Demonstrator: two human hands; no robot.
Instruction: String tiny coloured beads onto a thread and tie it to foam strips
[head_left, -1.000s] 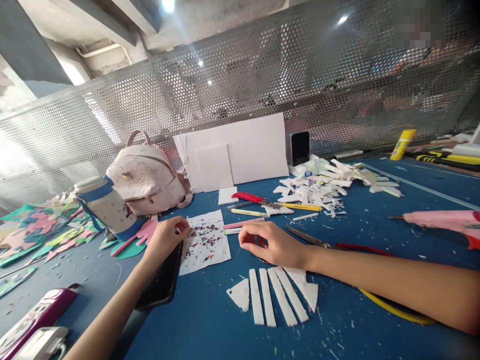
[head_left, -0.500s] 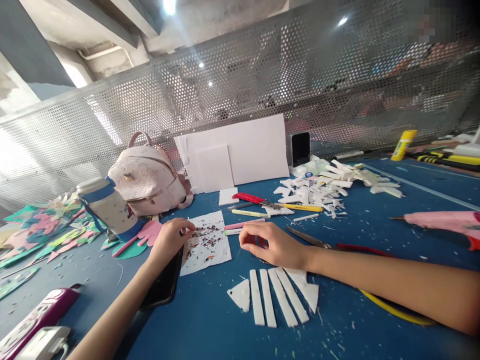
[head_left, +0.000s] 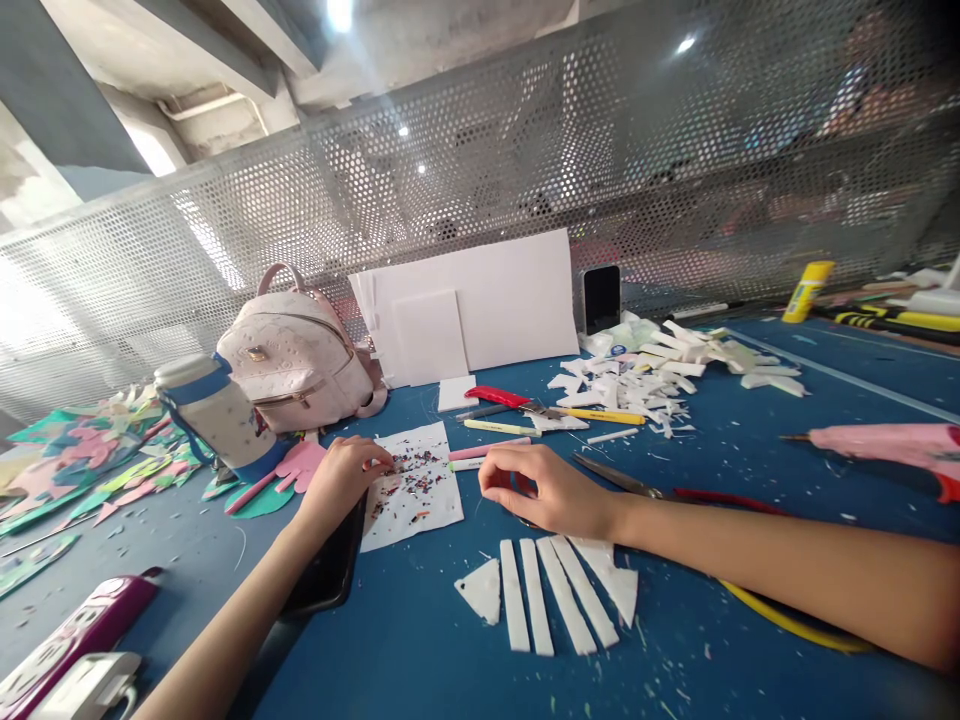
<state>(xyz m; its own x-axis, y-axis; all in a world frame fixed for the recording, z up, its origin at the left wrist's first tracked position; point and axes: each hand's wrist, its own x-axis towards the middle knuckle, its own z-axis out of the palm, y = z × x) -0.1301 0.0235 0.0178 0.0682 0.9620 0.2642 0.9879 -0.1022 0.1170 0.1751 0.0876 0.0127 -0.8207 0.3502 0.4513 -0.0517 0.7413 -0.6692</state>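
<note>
My left hand rests on the left edge of a white paper sheet strewn with small multicoloured bits. Its fingers are bent in a pinch, and anything between the tips is too small to make out. Beneath that wrist lies a black phone. My right hand lies curled on the blue table, thumb and fingers brought together; what they hold, if anything, is hidden. Below it is a fish-bone layout of white foam: a triangular head, several strips and a tail partly behind the wrist.
Pens, a red cutter and foam scraps lie beyond the hands. Scissors lie by my right forearm, a pink glue gun farther right. A bottle, backpack and power strip stand left.
My left fingers have shifted very slightly over the paper. My right hand and the foam pieces stay where they were.
</note>
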